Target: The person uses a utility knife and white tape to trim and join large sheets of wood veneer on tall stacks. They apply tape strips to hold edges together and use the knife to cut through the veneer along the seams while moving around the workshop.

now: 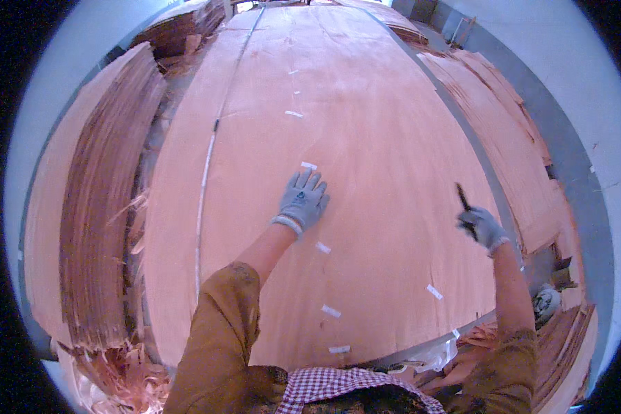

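A large sheet of wood veneer [383,155] lies before me, with short strips of white tape [331,311] dotted down its middle and near its right part. My left hand [302,199], in a light grey glove, rests on the sheet with fingers spread and holds nothing; its fingertips are just below one tape strip [308,165]. At the right side of the sheet, my right hand [480,226], gloved too, is closed around a dark, narrow tool [463,196], probably a knife, whose tip points up and away. A long thin rod [202,196] runs lengthwise along the left part of the sheet.
A tall stack of veneer sheets [103,207] stands at the left, with torn veneer scraps [124,378] below it. More veneer sheets [497,139] lie along the right. Clear plastic [434,357] and scraps are by the near right edge. A whitish bundle [547,301] sits at the lower right.
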Action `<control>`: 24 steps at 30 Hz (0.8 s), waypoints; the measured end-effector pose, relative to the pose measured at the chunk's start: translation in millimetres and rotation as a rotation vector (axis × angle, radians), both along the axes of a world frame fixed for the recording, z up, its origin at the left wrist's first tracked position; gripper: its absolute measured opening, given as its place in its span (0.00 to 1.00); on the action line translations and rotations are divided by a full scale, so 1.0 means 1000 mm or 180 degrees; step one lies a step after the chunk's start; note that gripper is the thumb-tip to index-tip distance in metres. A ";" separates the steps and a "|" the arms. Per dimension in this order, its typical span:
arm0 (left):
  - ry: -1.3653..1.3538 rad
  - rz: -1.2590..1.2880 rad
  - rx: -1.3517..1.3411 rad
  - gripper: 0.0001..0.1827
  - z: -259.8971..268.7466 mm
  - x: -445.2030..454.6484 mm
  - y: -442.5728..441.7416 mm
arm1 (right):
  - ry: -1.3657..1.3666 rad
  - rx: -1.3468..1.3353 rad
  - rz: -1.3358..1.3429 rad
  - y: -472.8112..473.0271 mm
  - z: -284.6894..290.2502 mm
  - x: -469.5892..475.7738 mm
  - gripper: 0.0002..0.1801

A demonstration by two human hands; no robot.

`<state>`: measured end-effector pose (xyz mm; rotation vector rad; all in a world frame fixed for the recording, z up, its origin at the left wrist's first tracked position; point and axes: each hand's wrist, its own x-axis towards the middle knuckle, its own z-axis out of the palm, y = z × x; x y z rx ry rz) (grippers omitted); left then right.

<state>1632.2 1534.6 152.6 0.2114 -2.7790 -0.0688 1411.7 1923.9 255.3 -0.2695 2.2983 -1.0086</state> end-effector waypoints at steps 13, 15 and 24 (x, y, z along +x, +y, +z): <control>-0.0203 0.0290 0.0549 0.29 -0.052 -0.102 -0.024 | 0.0577 0.0013 0.0827 -0.398 -0.095 -0.099 0.19; -0.0300 0.0269 0.0585 0.29 -0.050 -0.102 -0.026 | 0.0718 0.0174 0.0824 -0.431 -0.109 -0.112 0.19; -0.0145 0.0324 0.0755 0.27 -0.050 -0.100 -0.026 | 0.2830 0.2249 0.2504 -0.473 -0.141 -0.139 0.14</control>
